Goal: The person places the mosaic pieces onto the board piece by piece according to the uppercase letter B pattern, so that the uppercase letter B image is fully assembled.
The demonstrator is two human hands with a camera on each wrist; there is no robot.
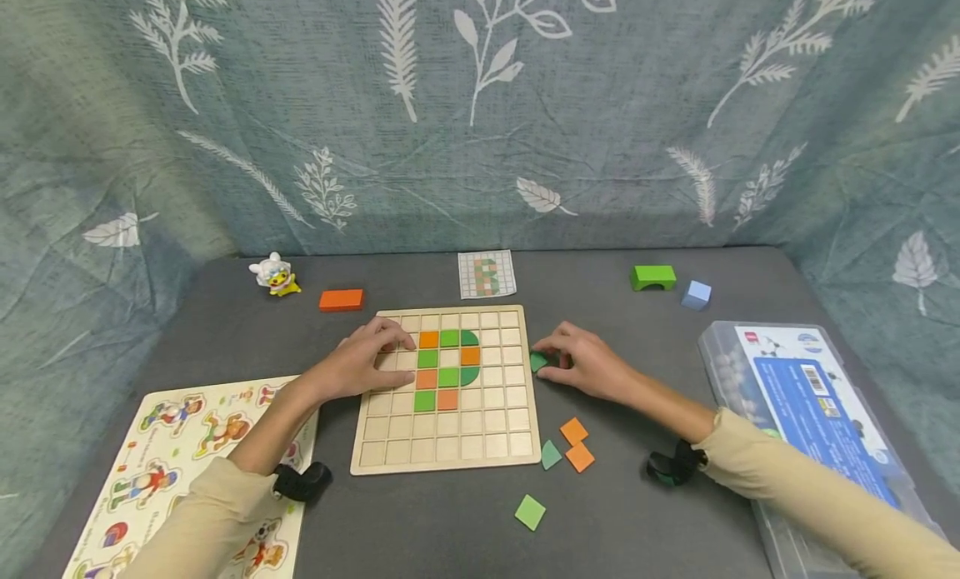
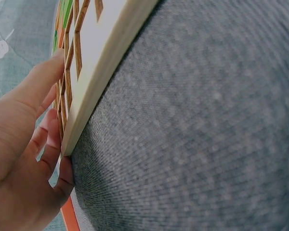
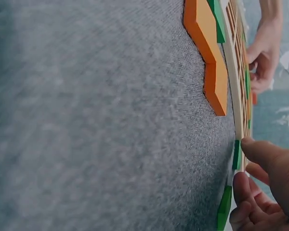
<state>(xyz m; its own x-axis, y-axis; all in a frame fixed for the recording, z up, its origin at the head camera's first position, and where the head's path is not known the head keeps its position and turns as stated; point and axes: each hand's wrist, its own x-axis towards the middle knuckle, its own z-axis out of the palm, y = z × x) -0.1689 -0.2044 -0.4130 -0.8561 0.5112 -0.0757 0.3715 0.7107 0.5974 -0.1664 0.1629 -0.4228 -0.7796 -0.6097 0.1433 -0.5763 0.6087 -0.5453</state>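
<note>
Tile pattern (image 1: 448,376) between 2 hands (image 1: 363,362) (image 1: 588,362)

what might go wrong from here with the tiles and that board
The left hand reaches close to the laid tiles and might nudge them out of place. The right hand pinches a dark green piece, which could slip. If the board slides, it may push the loose green piece beside its corner.

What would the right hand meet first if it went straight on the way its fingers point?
Most likely the pale wooden square grid board, at its right rim: the right hand points straight at it, pinching a small flat dark green piece. Height is unclear, so it may pass over.
</note>
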